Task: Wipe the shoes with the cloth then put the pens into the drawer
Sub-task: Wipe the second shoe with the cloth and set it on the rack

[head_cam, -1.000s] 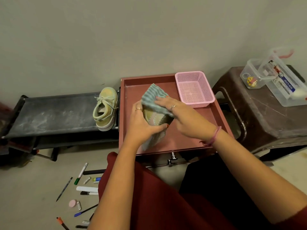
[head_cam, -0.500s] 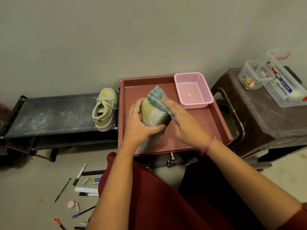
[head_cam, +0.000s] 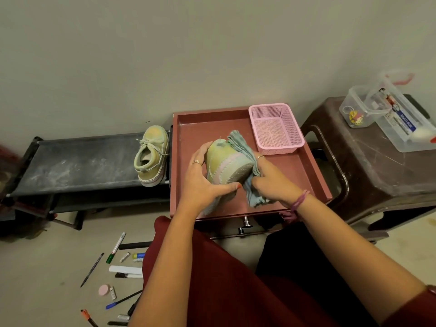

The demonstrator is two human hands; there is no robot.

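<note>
Item one, the drawer [head_cam: 313,171], centre of the frame: we are keeping it pulled open, seemingly as a tray under the wiping and ready for pens later; a pink basket [head_cam: 292,128] is sitting in its upper right corner.

Item two, the dusty rack [head_cam: 77,164], left of centre: it is carrying the second shoe [head_cam: 153,156], upright at its right end.

Item three, the shoe in hand [head_cam: 226,161], centre: we are tilting it sole-outward, probably to expose the side. Our left hand [head_cam: 200,185] is curling round it to steady it.

Item four, the cloth [head_cam: 245,149]: our right hand [head_cam: 271,182] is gripping it bunched and pressing it to the shoe's right side.

Item five, the pens [head_cam: 115,247], lower left: they are lying scattered on the floor, not yet gathered.

Room: a plain wall is filling the upper frame; a brown stool [head_cam: 368,161] with clear boxes is standing at right.
</note>
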